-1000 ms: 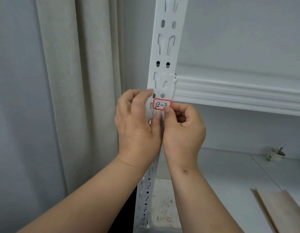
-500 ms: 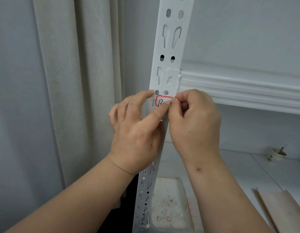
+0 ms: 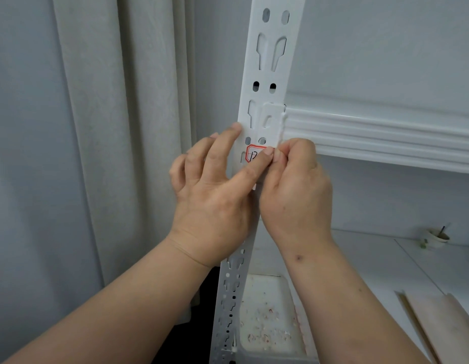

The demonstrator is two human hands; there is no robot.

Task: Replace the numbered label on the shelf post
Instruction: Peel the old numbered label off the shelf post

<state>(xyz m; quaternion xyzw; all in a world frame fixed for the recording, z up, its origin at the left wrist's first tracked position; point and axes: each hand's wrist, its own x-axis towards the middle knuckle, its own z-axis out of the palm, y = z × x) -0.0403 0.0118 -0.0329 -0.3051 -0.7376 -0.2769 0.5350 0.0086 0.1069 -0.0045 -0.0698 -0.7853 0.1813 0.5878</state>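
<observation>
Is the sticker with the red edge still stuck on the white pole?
Partly on. The label's left part lies flat on the shelf post. The left thumb and right hand hide its right part, so peeling cannot be told.

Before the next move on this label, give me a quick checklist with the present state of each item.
1. Label on the shelf post: ok, below the beam bracket.
2. Left hand thumb on the label: ok.
3. Right hand pinching the label's right edge: ok.
4. Number readable: not ok, the thumb covers most of it.
5. Edge lifted from the post: cannot tell.
6. Replacement label in view: not ok.
</observation>
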